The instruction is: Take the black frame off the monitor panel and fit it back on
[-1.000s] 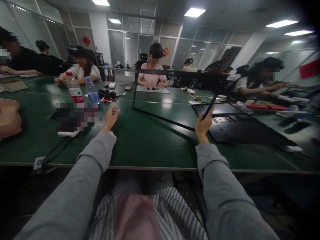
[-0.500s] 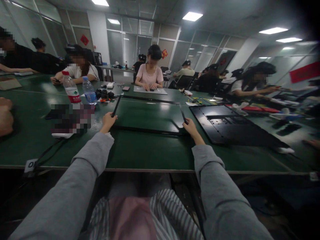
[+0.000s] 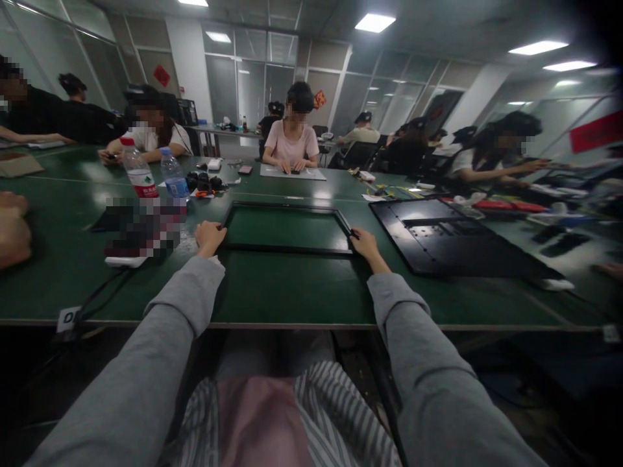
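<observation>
A thin black rectangular frame (image 3: 287, 249), like a monitor bezel, lies on or just over the green table (image 3: 292, 292) in front of me. Its middle is hollow, and green tabletop shows through it. At its left side my left hand (image 3: 210, 238) is closed, the fingers gripping the edge. My right hand (image 3: 364, 242) pinches the right side in the same way. Beyond my right hand a large black panel (image 3: 438, 243) with slots and small holes rests on the table, apart from the frame.
Left of the frame stand a red-capped bottle (image 3: 139, 170) and a blue-capped bottle (image 3: 174, 174). Small black items (image 3: 203, 184) sit behind them. A white-cased device (image 3: 127, 261) with a cable lies nearer. Across the table a person (image 3: 291, 139) works on a pale mat.
The frame's far edge has come down toward the table, so it now lies flatter. Both my hands keep hold of its sides and have barely shifted.
</observation>
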A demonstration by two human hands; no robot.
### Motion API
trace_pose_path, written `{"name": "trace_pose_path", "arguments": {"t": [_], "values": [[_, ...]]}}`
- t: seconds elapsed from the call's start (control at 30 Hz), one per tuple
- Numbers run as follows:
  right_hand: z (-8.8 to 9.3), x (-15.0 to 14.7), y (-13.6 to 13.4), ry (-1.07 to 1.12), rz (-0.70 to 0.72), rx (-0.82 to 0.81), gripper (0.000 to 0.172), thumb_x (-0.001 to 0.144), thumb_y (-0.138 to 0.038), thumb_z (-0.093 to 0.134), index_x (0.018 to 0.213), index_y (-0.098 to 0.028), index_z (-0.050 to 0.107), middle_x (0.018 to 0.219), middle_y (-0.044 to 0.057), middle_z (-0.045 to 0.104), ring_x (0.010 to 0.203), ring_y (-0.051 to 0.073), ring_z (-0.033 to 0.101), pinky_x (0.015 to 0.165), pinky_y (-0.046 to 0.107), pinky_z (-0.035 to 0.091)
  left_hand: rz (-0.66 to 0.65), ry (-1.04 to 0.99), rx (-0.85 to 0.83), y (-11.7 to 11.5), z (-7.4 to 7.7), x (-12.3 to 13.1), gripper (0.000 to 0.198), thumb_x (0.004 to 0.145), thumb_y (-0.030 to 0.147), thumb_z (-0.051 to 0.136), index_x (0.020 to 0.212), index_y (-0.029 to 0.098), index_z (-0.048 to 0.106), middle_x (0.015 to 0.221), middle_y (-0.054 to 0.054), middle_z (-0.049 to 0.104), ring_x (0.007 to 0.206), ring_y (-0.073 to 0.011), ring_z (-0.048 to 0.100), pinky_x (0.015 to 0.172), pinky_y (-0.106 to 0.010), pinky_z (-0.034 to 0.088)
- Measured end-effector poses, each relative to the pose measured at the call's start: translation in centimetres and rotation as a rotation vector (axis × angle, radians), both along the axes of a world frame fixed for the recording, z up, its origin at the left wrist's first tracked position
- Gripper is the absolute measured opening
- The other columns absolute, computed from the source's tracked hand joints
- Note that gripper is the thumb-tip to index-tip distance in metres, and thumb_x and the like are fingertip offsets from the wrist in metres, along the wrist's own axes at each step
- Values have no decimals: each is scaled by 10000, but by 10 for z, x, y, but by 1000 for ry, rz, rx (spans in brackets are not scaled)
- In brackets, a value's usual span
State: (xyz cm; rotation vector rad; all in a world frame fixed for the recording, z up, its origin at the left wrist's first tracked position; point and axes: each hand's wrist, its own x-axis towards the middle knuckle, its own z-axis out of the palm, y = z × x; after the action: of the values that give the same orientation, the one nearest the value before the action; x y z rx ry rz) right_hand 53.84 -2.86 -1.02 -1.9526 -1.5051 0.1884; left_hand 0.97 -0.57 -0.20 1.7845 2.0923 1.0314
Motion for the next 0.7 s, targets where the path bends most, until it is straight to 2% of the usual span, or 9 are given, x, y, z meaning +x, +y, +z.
{"name": "trace_pose_path", "arguments": {"t": [0.1,0.17,0.27,0.33,0.4,0.47,0.57,0.7], "values": [[-4,2,1,41,11,40,458,881,-202,623,1317,-156,756,1337,157,772,1301,298,705,1177,489,510,96,87,-58,1,0,2,310,898,400,724,1129,226,837,1225,-174,769,1277,-396,622,1128,-551,470],[-6,4,1,73,10,62,455,889,-213,619,1317,-139,754,1312,176,776,1281,298,712,1167,494,518,87,119,-84,1,2,4,363,919,385,709,1220,212,814,1290,-194,747,1291,-402,617,1125,-559,470],[-2,9,2,148,6,162,578,902,-256,629,1467,-139,667,1282,173,781,1254,283,717,1169,507,513,68,119,-76,0,7,9,495,946,388,702,1398,188,734,1443,-234,671,1378,-425,573,1157,-588,442],[9,14,0,265,-31,308,707,945,-328,603,1628,-177,509,1286,145,776,1197,248,735,1125,487,549,-8,94,-37,-3,13,12,531,956,424,709,1440,206,706,1513,-219,634,1427,-417,543,1181,-582,425],[24,19,-6,435,-95,440,792,1001,-415,539,1737,-234,307,1278,115,771,1091,210,767,1018,433,608,-163,73,-23,-7,20,15,506,945,481,734,1392,244,736,1498,-174,661,1431,-394,548,1186,-544,428],[41,25,-19,586,-140,487,854,1019,-476,527,1769,-271,174,1220,100,779,967,196,788,890,380,642,-334,65,-66,-12,26,19,480,895,545,788,1290,272,786,1405,-135,726,1398,-377,583,1163,-493,452],[58,34,-47,656,-148,479,924,990,-522,610,1765,-276,172,1157,109,794,884,218,790,762,358,651,-470,77,-142,-22,34,24,442,816,614,844,1104,280,837,1248,-111,786,1330,-368,639,1108,-443,491],[69,44,-79,636,-99,492,953,950,-540,682,1752,-306,222,1187,108,795,886,224,789,717,344,648,-527,123,-188,-30,39,28,380,750,619,892,883,267,834,1171,-88,790,1265,-348,674,1078,-416,513]]}}
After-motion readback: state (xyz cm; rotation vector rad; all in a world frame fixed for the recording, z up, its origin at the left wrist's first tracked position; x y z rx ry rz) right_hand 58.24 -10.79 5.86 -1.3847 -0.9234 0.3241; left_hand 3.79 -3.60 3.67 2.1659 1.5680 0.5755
